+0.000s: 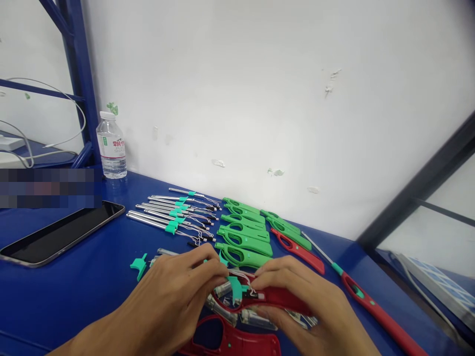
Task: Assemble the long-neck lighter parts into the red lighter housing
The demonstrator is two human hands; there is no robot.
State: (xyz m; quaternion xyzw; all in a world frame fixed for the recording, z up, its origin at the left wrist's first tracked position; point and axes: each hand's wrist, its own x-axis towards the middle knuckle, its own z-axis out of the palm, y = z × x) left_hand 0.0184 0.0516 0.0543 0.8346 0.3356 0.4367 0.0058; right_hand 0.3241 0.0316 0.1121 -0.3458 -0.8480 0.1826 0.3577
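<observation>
Both my hands meet low in the middle over a red lighter shell half [276, 296]. My left hand [174, 294] pinches a teal trigger piece with thin wires [237, 286] at the shell's front end. My right hand [302, 301] grips the red shell from the right. Small clear gas tanks [258, 319] lie just beneath the hands. Another red shell half [232, 341] lies at the bottom edge. A loose teal trigger [140, 265] rests on the blue table to the left of my left hand.
Behind the hands lie a row of metal tubes with teal collars [168, 213], several green shell halves [243, 232], a red shell half [297, 249] and an assembled red lighter [371, 301]. A tablet [61, 232] and a water bottle [111, 151] stand at left by the wall.
</observation>
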